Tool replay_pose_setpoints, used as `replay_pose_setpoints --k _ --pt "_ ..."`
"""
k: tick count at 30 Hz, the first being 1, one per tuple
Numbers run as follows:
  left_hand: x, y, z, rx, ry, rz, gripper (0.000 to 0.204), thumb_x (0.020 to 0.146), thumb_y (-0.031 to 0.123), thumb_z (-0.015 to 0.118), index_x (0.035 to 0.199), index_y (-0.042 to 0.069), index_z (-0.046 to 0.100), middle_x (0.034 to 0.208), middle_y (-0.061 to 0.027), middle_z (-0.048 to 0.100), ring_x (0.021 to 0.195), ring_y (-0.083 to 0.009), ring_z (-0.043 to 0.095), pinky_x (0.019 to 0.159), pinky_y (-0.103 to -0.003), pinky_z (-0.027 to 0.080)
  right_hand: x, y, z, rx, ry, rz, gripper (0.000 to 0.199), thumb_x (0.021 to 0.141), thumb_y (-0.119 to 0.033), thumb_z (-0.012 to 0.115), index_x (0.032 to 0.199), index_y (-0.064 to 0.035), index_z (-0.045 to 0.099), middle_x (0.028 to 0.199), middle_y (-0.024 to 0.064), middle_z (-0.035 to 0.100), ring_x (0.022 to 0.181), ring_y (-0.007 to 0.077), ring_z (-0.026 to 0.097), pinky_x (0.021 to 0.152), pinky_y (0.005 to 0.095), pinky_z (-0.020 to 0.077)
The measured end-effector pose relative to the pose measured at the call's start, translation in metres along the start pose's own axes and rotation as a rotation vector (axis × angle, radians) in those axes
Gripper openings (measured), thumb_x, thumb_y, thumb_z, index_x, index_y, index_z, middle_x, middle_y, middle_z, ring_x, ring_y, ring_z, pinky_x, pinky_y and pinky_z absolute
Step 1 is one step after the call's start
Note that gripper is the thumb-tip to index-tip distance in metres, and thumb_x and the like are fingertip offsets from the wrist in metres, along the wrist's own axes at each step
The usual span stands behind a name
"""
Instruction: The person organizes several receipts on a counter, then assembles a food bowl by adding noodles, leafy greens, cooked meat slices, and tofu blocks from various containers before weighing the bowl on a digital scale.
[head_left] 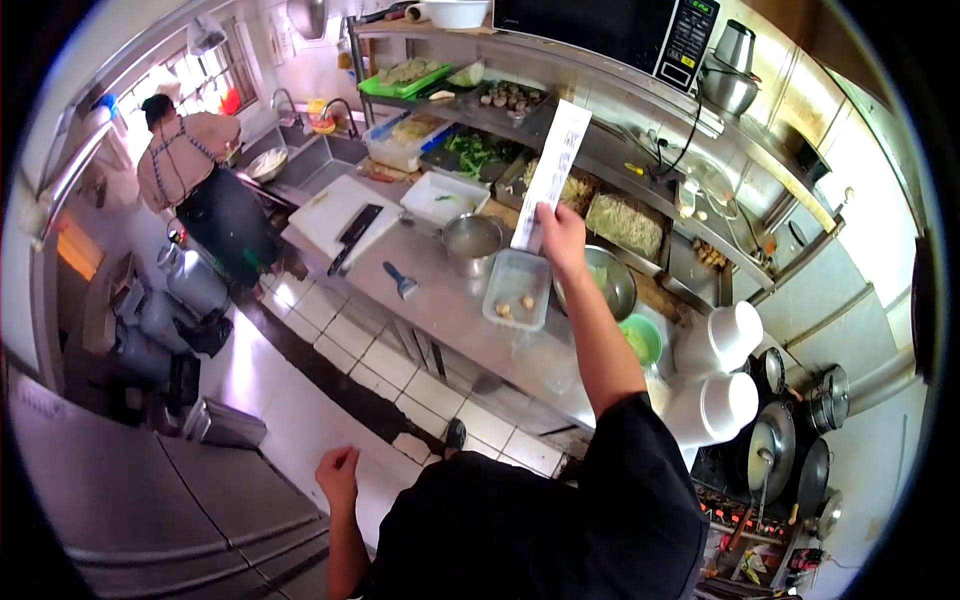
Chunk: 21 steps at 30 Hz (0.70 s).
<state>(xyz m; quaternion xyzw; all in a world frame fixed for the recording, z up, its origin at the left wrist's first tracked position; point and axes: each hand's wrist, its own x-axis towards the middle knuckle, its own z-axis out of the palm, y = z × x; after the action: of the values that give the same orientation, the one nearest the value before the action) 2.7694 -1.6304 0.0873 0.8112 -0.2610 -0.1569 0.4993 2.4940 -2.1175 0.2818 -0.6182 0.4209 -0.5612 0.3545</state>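
Observation:
A long white printed paper slip (558,160) is held up by its lower end in my right hand (564,238), over the steel counter. Below that hand, a clear plastic tub (518,270) has a few small pale brown pieces in it. A steel pot (472,240) is just left of the tub, and a metal bowl (612,282) lies partly behind my forearm. My left hand (338,474) hangs low at my side, away from the counter, its fingers curled closed with nothing visible in them.
Left along the counter (440,325) are a paint scraper (401,280), a knife (354,238) and a white cutting board (325,222). Stacked white containers (715,410) stand near a stove with pans (772,455). A co-worker (195,170) stands by the sink, near gas cylinders (190,280).

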Motion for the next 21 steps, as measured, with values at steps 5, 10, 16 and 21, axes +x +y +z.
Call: replay_pose_setpoints --k 5,10,16,21 --pt "0.002 -0.163 -0.028 0.003 0.076 -0.354 0.016 0.076 0.010 0.077 0.087 -0.002 0.074 0.079 -0.0089 0.073 0.069 -0.0145 0.065 0.065 -0.031 0.053 0.153 0.042 0.057 -0.112 0.066 0.080 0.038 0.092 -0.032 0.064 0.097 0.0041 0.072 0.080 0.0155 0.072 0.071 0.0198 0.067 0.067 0.0366 0.0518" --pt "0.015 -0.180 -0.014 0.180 -0.144 -0.674 0.013 0.075 0.010 0.077 0.083 0.000 0.074 0.078 -0.0064 0.073 0.065 -0.0143 0.064 0.059 -0.031 0.051 0.231 0.083 0.077 -0.203 0.126 0.150 0.035 0.094 -0.030 0.064 0.103 0.0035 0.072 0.088 0.0086 0.074 0.076 0.0136 0.065 0.069 0.0327 0.0517" --pt "0.131 -0.192 0.016 0.450 -0.525 -0.499 0.013 0.079 0.013 0.075 0.085 0.001 0.074 0.080 -0.0063 0.074 0.066 -0.0140 0.065 0.059 -0.030 0.051 0.276 0.094 0.081 -0.250 0.218 0.049 0.037 0.091 -0.034 0.065 0.100 0.0014 0.073 0.083 0.0173 0.073 0.073 0.0281 0.069 0.071 0.0384 0.0527" --pt "0.267 -0.197 0.020 0.530 -0.725 -0.335 0.014 0.082 0.016 0.073 0.086 0.002 0.075 0.082 -0.0062 0.074 0.067 -0.0138 0.066 0.060 -0.028 0.052 0.266 0.075 0.071 -0.379 0.201 0.146 0.042 0.089 -0.039 0.068 0.107 -0.0014 0.073 0.090 0.0176 0.074 0.080 0.0263 0.071 0.074 0.0369 0.0538"
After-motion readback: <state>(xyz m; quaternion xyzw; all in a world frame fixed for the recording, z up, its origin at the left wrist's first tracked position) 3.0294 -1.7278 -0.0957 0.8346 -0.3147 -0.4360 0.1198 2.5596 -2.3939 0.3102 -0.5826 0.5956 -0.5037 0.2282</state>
